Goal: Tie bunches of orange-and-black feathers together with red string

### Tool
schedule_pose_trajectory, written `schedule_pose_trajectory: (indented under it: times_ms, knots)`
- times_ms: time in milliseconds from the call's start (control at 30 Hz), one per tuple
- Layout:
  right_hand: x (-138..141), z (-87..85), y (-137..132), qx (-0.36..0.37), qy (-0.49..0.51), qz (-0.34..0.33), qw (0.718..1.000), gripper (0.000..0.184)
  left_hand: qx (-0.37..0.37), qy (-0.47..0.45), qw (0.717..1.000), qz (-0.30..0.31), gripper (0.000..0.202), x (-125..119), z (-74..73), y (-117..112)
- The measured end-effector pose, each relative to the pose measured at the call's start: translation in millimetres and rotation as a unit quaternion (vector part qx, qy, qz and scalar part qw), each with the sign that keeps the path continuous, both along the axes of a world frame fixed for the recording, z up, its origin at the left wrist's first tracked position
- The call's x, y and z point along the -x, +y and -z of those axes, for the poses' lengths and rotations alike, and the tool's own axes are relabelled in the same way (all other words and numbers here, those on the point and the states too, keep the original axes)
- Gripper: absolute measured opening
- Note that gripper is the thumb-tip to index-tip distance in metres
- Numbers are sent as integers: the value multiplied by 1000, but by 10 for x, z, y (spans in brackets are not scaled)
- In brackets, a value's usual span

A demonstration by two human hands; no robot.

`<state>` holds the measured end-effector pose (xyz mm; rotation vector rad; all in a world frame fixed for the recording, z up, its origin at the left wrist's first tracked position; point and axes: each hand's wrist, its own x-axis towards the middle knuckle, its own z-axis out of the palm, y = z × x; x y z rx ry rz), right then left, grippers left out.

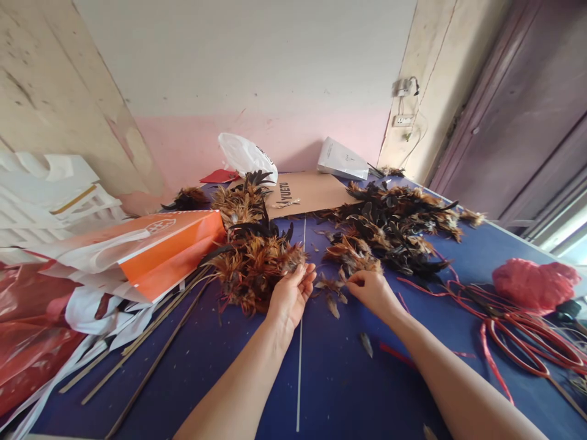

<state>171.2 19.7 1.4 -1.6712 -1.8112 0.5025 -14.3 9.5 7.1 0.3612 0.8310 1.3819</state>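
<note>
1. While your left hand lies palm-up, fingers loosely spread against the feather bundle, your right hand pinches at loose feathers on the blue table.
2. You seem to be gathering feathers one at a time; the next pick calls for a light pinch on a single quill.
3. Readable writing: "YUETO" on the brown cardboard; the orange bag shows only a faint logo.

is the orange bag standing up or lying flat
Lying flat: the orange bag rests on its side on the blue table, broad face up, beside the feather bundle.
</note>
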Motion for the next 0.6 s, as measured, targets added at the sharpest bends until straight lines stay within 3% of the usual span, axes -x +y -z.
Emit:
schedule_pose_trajectory:
  times_ms: [100,300,433,600]
  knots:
    - [24,-37,3,34,149,2,988,22,7,16,1000,19,10,-52,27,-27]
    - [156,-92,-92,63,376,-32,924,27,27,27,996,81,11,-186,54,-120]
    - [166,-104,-111,47,453,-40,890,26,32,23,996,80,11,-206,36,-138]
    - [182,-122,-118,70,486,-45,870,25,32,17,996,78,10,-198,40,-127]
